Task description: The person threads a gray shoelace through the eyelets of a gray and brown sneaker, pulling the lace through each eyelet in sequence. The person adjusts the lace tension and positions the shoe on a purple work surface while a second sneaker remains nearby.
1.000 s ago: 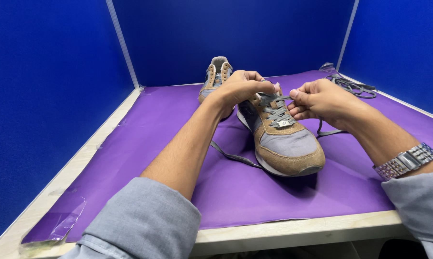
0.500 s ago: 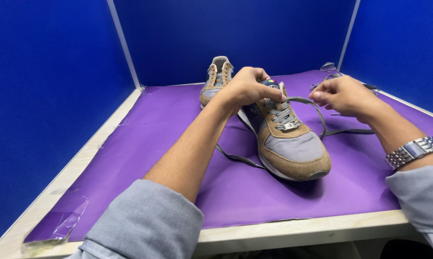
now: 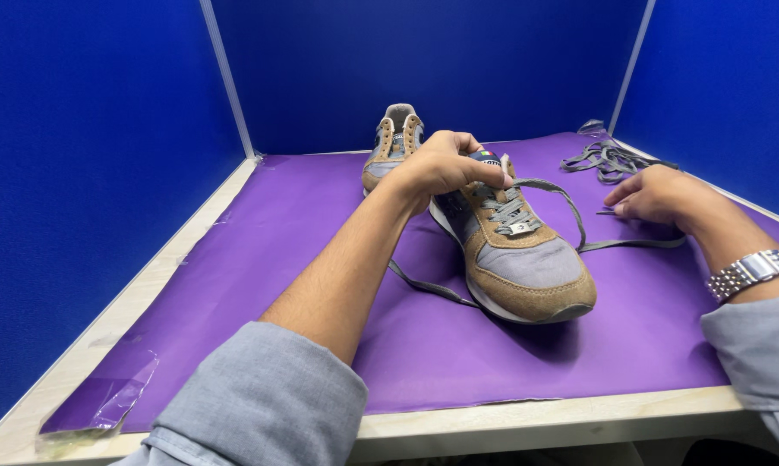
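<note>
A: Head view. Where is the shoe (image 3: 517,250), and how will it handle?

B: Centre of the purple mat (image 3: 260,259), toe toward the near edge. Judged light, with a stiff sole and a soft upper; the lace (image 3: 570,207) is limp. Grip at the collar.

A: Hand states?

B: Left hand (image 3: 441,164) is curled over the collar, fingers closed on it. Right hand (image 3: 657,197), right of the shoe, pinches the lace end.

A: Other items?

B: Second shoe (image 3: 394,142) far behind; spare lace (image 3: 609,160) far right.

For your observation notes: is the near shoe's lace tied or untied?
Untied. The grey lace loops loose from the near shoe to the right hand, and its other end trails on the purple mat; no knot shows.
</note>
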